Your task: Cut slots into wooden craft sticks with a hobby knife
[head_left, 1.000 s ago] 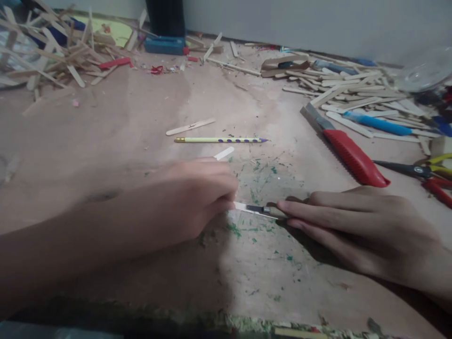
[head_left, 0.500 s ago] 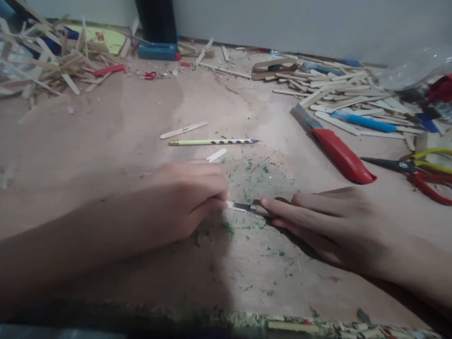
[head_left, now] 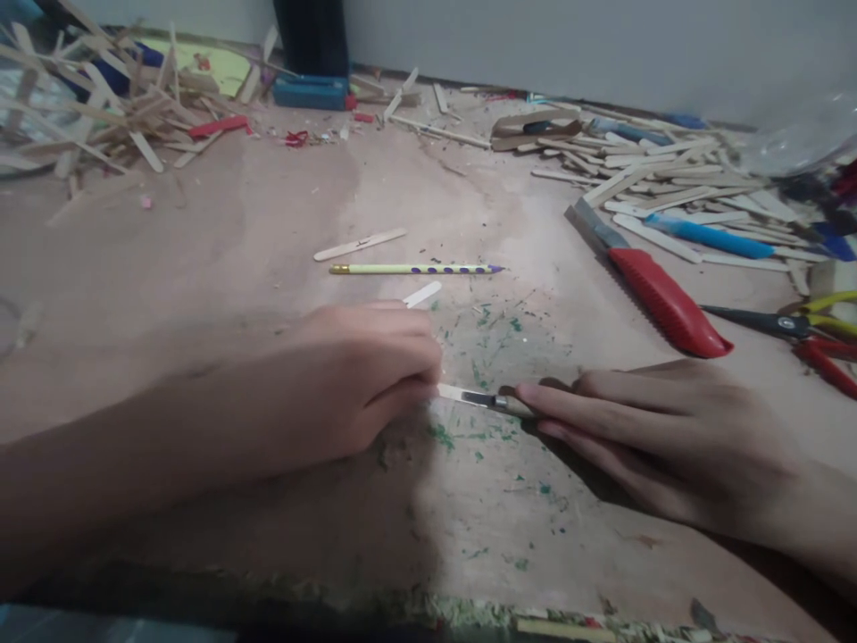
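Note:
My left hand [head_left: 365,375] is closed on a craft stick [head_left: 449,391], whose pale end sticks out past the fingertips. My right hand [head_left: 676,429] grips a small craft knife [head_left: 503,403] by its handle, with the fingers pointing left along it. The dark blade meets or overlaps the stick's end; I cannot tell how deep it sits. Behind my left knuckles another pale stick end [head_left: 424,294] shows, the rest of it hidden. Further back lie a light green pencil [head_left: 388,269] with purple dots and a loose craft stick [head_left: 360,244].
To the right are a red-handled saw-like tool [head_left: 669,299] and scissors [head_left: 783,323]. Piles of craft sticks stand at the back left [head_left: 134,116] and back right [head_left: 696,183], with a blue pen-like tool [head_left: 710,234]. Green specks dot the wooden table [head_left: 482,527].
The knife and my right hand have drawn slightly right from my left fingers, so more of the stick's end shows. The whole view has shifted a little.

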Demonstrator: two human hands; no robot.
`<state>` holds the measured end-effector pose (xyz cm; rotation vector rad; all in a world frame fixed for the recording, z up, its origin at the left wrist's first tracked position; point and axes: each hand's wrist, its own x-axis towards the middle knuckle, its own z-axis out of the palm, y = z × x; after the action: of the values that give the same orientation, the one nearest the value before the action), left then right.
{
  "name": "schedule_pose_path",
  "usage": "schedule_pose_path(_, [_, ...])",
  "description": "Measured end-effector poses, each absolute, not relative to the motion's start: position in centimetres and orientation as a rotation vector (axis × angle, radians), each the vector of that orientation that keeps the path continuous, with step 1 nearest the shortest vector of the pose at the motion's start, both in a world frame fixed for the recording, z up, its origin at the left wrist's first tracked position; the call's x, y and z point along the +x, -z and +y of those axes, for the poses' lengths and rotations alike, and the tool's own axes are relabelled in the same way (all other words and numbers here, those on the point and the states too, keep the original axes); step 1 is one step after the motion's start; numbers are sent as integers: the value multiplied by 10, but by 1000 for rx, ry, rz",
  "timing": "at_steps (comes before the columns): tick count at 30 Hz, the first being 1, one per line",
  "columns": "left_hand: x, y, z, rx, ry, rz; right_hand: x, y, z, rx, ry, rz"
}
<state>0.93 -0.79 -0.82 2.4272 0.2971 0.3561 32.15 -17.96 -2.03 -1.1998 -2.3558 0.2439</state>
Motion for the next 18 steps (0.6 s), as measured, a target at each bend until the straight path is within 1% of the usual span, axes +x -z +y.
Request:
schedule_pose_path(8, [12, 5, -9, 2447, -319, 301, 319, 15, -179, -1215, -254, -2350])
schedule_pose_path(18, [11, 12, -7, 2464, -401, 252, 321, 14, -173, -1132, -191, -2355])
